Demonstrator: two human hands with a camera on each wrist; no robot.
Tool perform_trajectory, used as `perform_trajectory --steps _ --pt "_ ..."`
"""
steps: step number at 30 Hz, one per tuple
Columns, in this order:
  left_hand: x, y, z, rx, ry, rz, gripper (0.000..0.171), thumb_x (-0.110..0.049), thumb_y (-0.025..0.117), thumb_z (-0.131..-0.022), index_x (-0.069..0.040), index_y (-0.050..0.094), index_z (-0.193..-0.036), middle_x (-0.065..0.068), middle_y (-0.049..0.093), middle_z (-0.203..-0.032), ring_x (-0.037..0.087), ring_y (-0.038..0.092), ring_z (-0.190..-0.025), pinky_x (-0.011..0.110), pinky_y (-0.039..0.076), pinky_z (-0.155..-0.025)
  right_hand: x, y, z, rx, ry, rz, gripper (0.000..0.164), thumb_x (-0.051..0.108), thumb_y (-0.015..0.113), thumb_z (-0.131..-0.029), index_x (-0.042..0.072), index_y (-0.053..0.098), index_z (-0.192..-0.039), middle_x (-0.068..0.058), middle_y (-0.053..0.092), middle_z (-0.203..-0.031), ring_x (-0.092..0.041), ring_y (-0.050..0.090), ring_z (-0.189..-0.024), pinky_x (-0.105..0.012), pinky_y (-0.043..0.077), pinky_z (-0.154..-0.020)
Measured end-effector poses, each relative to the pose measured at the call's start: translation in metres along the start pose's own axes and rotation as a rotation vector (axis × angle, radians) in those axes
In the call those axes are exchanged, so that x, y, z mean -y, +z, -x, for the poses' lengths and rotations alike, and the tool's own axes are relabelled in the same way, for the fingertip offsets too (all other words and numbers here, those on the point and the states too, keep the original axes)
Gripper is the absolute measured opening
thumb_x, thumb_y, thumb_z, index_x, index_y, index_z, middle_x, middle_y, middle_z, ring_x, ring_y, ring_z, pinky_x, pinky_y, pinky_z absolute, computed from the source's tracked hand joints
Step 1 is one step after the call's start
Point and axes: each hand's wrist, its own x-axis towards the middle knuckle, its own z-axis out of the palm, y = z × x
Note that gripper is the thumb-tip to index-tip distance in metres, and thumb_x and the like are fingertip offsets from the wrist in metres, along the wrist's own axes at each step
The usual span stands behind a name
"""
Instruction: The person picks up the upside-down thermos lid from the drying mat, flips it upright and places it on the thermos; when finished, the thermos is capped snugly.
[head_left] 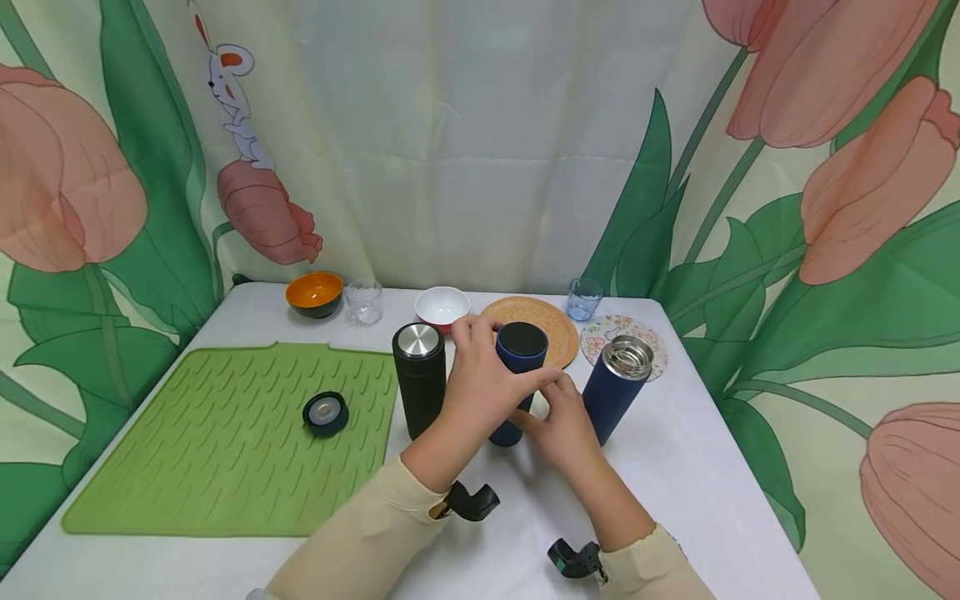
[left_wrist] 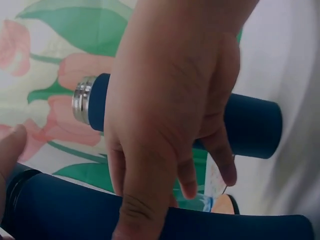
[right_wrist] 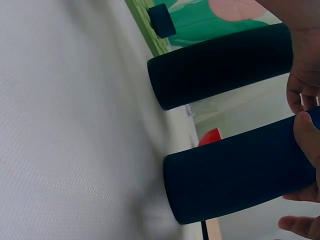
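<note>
Head view: uncapped bottle (head_left: pixel 616 393) stands right of centre, while left hand (head_left: pixel 486 371) and right hand (head_left: pixel 564 425) grip the central bottle (head_left: pixel 525 362), still capped.

Near blue bottle (left_wrist: pixel 240 227) in foreground, right hand (left_wrist: pixel 155 110) holding it, left hand (left_wrist: pixel 11 150) at its lid end, steel-necked bottle (left_wrist: pixel 255 125) beyond it, tulip-print curtain (left_wrist: pixel 75 37) behind it.

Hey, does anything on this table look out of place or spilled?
One thing: the rightmost blue bottle stands uncapped, its metal mouth bare, while a loose dark lid lies apart on the green mat. No spill shows.
</note>
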Motion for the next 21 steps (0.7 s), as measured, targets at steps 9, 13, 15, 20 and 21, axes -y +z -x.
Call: perform_trajectory --steps 9,13,15,20,21 --pt "0.003 -0.007 -0.005 0.073 -0.026 0.125 0.081 -0.053 0.094 -0.076 -0.019 0.056 -0.139 0.011 0.033 -0.153 0.031 0.063 -0.116 0.047 0.059 -0.093 0.002 -0.003 -0.002 0.023 0.007 -0.021 0.074 0.047 0.085 -0.089 0.025 0.057 -0.154 -0.011 0.043 -0.164 -0.041 0.039 -0.155 -0.065 0.039 -0.120" --pt "0.006 -0.014 -0.008 0.151 -0.041 0.231 0.079 -0.041 0.094 -0.080 -0.020 0.058 -0.147 0.011 0.031 -0.156 0.029 0.060 -0.119 0.046 0.058 -0.093 0.004 -0.005 -0.003 0.022 0.017 -0.026 0.075 0.046 0.085 -0.089 0.022 0.057 -0.154 -0.010 0.046 -0.160 -0.039 0.042 -0.152 -0.064 0.041 -0.119" --pt "0.005 -0.015 -0.008 0.154 -0.038 0.235 0.078 -0.041 0.094 -0.080 -0.021 0.058 -0.147 0.011 0.032 -0.155 0.028 0.059 -0.119 0.045 0.057 -0.093 0.003 -0.005 -0.003 0.017 0.018 -0.024 0.075 0.045 0.085 -0.089 0.021 0.057 -0.154 -0.011 0.047 -0.160 -0.039 0.043 -0.152 -0.064 0.042 -0.118" --pt "0.003 -0.009 -0.002 0.093 -0.029 0.207 0.081 -0.048 0.095 -0.076 -0.026 0.056 -0.144 0.010 0.036 -0.149 0.026 0.060 -0.117 0.043 0.056 -0.092 0.001 -0.003 -0.002 0.018 0.006 -0.022 0.074 0.046 0.084 -0.089 0.022 0.058 -0.154 -0.012 0.046 -0.161 -0.040 0.042 -0.152 -0.064 0.041 -0.119" --pt "0.004 -0.008 -0.001 0.082 -0.032 0.210 0.082 -0.049 0.096 -0.076 -0.027 0.056 -0.144 0.009 0.036 -0.148 0.025 0.060 -0.116 0.042 0.056 -0.092 0.000 -0.002 -0.002 0.019 0.003 -0.024 0.073 0.046 0.084 -0.089 0.022 0.058 -0.153 -0.012 0.046 -0.161 -0.040 0.042 -0.152 -0.064 0.040 -0.119"
